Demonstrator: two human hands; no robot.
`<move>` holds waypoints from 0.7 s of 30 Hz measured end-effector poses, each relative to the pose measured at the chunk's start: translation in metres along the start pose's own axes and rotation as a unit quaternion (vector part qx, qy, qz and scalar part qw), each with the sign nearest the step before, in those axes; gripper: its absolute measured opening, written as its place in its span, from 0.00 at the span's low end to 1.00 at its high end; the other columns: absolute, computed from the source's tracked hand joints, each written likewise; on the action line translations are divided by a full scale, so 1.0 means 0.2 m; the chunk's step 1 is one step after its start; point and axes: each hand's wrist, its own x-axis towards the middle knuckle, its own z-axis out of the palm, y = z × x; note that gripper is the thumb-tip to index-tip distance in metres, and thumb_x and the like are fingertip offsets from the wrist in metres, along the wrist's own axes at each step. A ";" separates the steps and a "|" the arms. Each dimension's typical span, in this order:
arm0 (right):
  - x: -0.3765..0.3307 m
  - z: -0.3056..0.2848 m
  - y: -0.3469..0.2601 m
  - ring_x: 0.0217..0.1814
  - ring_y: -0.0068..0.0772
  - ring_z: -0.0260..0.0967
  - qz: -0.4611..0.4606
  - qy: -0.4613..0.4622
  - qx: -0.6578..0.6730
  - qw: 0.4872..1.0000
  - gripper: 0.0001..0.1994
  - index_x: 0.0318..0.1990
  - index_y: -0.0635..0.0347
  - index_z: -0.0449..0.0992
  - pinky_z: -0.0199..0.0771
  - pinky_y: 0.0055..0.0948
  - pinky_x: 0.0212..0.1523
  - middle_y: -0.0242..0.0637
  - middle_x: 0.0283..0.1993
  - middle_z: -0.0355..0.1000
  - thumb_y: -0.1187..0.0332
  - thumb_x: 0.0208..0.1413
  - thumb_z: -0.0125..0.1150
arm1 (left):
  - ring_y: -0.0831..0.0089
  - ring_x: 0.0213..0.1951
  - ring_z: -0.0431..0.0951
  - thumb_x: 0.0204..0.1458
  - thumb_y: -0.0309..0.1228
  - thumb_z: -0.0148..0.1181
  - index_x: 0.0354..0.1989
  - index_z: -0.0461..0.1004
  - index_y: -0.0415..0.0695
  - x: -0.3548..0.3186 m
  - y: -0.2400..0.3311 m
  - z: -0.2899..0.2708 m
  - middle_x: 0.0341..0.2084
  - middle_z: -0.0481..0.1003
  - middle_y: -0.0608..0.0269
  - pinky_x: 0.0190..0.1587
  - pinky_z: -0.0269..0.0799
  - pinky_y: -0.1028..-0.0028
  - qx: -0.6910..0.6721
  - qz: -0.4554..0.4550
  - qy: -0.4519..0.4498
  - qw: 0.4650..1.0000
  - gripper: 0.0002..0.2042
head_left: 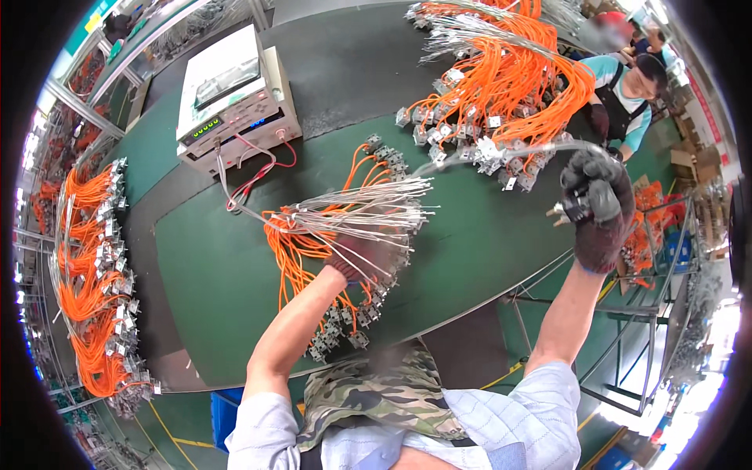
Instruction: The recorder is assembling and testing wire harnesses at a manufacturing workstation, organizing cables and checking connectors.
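My left hand [366,257], in a dark reddish glove, is at a bundle of orange cables [291,249] on the green table. The bundle's pale wire ends [368,207] fan out over the hand and hide its fingers. Small grey metal connectors [345,317] hang along the cables' other ends, beside and below this hand. My right hand [601,211], in a dark glove, is raised at the right of the table. Its fingers are closed round a black-bodied piece with a metal tip [562,213]. A grey cable [548,147] runs to the top of this hand.
A pale bench instrument [235,102] with lit displays and red and white leads [254,168] stands back left. A big heap of orange cables [517,86] lies at the back. More orange cables [90,274] line the left edge. A co-worker [627,94] is at the far right, beyond a metal rack [638,313].
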 end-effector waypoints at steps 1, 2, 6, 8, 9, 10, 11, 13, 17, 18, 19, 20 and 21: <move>-0.06 0.00 -0.03 0.40 0.34 0.75 0.000 0.004 0.006 1.000 0.17 0.49 0.63 0.80 0.73 0.27 0.36 0.46 0.47 0.78 0.60 0.60 0.70 | 0.47 0.60 0.78 0.58 0.36 0.61 0.68 0.73 0.45 0.02 -0.01 0.00 0.60 0.76 0.43 0.61 0.74 0.49 0.087 0.045 -0.005 0.995 0.27; -0.12 -0.01 -0.07 0.40 0.34 0.76 -0.004 0.006 0.011 1.000 0.16 0.48 0.64 0.80 0.75 0.29 0.37 0.46 0.47 0.78 0.61 0.60 0.70 | 0.47 0.59 0.78 0.58 0.38 0.61 0.69 0.72 0.45 0.04 -0.01 0.00 0.60 0.76 0.42 0.60 0.74 0.48 0.174 0.090 -0.007 0.981 0.29; -0.38 -0.06 -0.28 0.32 0.32 0.68 0.034 0.047 0.014 0.998 0.13 0.41 0.62 0.76 0.70 0.29 0.33 0.43 0.37 0.72 0.61 0.60 0.66 | 0.41 0.58 0.77 0.58 0.39 0.59 0.65 0.74 0.42 0.09 0.07 0.02 0.57 0.77 0.40 0.61 0.73 0.44 -0.014 -0.041 0.095 0.995 0.27; -0.54 -0.16 -0.36 0.29 0.30 0.65 0.029 0.071 0.036 0.996 0.13 0.42 0.60 0.75 0.66 0.27 0.30 0.42 0.35 0.69 0.61 0.60 0.67 | 0.41 0.56 0.77 0.57 0.38 0.59 0.63 0.74 0.42 0.10 0.12 0.01 0.55 0.77 0.39 0.60 0.72 0.44 -0.034 -0.044 0.062 0.997 0.25; -0.62 -0.24 -0.38 0.29 0.30 0.66 0.026 0.096 0.044 0.994 0.14 0.44 0.59 0.75 0.65 0.26 0.28 0.43 0.36 0.70 0.60 0.60 0.68 | 0.41 0.56 0.77 0.57 0.37 0.59 0.63 0.74 0.42 0.10 0.12 0.05 0.55 0.77 0.39 0.60 0.72 0.44 -0.042 -0.051 0.060 0.996 0.25; -0.67 -0.28 -0.43 0.28 0.30 0.66 0.015 0.060 0.045 0.997 0.15 0.45 0.59 0.76 0.66 0.26 0.27 0.43 0.37 0.71 0.59 0.60 0.69 | 0.43 0.56 0.78 0.56 0.37 0.60 0.58 0.77 0.43 0.12 0.16 -0.04 0.53 0.78 0.41 0.60 0.72 0.44 -0.062 -0.039 0.046 0.996 0.22; -0.70 -0.27 -0.53 0.26 0.30 0.66 0.004 0.020 0.033 0.999 0.15 0.46 0.58 0.76 0.66 0.26 0.26 0.43 0.37 0.71 0.59 0.60 0.70 | 0.45 0.54 0.78 0.55 0.37 0.61 0.53 0.79 0.43 0.14 0.15 0.03 0.49 0.79 0.44 0.58 0.73 0.44 -0.077 -0.056 0.028 0.995 0.18; -0.76 -0.30 -0.58 0.24 0.30 0.67 -0.014 0.021 0.040 0.999 0.18 0.49 0.58 0.77 0.67 0.26 0.24 0.44 0.39 0.73 0.57 0.60 0.71 | 0.46 0.46 0.79 0.58 0.29 0.60 0.47 0.76 0.41 0.14 0.14 0.05 0.45 0.78 0.45 0.48 0.76 0.51 -0.063 0.022 0.142 0.988 0.10; -0.85 -0.30 -0.68 0.24 0.27 0.68 0.015 0.080 -0.080 0.993 0.19 0.48 0.59 0.78 0.64 0.24 0.23 0.40 0.37 0.76 0.54 0.61 0.70 | 0.50 0.33 0.82 0.62 0.34 0.59 0.53 0.78 0.48 0.03 0.18 0.02 0.29 0.80 0.53 0.34 0.77 0.53 -0.099 0.038 -0.049 0.993 0.13; -0.85 -0.27 -0.70 0.24 0.25 0.68 0.049 0.086 -0.149 0.984 0.19 0.47 0.59 0.79 0.64 0.23 0.23 0.38 0.36 0.76 0.53 0.60 0.70 | 0.50 0.34 0.82 0.63 0.35 0.59 0.55 0.76 0.49 -0.09 0.22 -0.02 0.30 0.80 0.53 0.34 0.77 0.54 -0.112 0.042 -0.088 0.989 0.14; -0.85 -0.24 -0.71 0.24 0.22 0.68 0.082 0.090 -0.222 0.967 0.20 0.46 0.59 0.80 0.63 0.21 0.24 0.36 0.34 0.76 0.51 0.60 0.70 | 0.50 0.35 0.83 0.64 0.36 0.58 0.58 0.75 0.50 -0.18 0.25 -0.06 0.31 0.80 0.53 0.33 0.77 0.54 -0.128 0.046 -0.126 0.983 0.15; -0.88 -0.19 -0.64 0.25 0.21 0.70 0.119 0.109 -0.223 0.961 0.20 0.45 0.60 0.80 0.65 0.21 0.24 0.35 0.32 0.77 0.51 0.60 0.69 | 0.51 0.37 0.84 0.64 0.37 0.58 0.61 0.73 0.50 -0.21 0.30 -0.29 0.33 0.81 0.52 0.35 0.78 0.55 -0.177 0.028 -0.239 0.954 0.18; -0.90 -0.12 -0.61 0.25 0.20 0.71 0.155 0.125 -0.231 0.952 0.20 0.43 0.61 0.81 0.66 0.20 0.24 0.34 0.30 0.77 0.50 0.60 0.69 | 0.52 0.39 0.84 0.65 0.38 0.58 0.65 0.71 0.50 -0.25 0.33 -0.50 0.36 0.81 0.51 0.38 0.78 0.57 -0.232 0.010 -0.344 0.910 0.21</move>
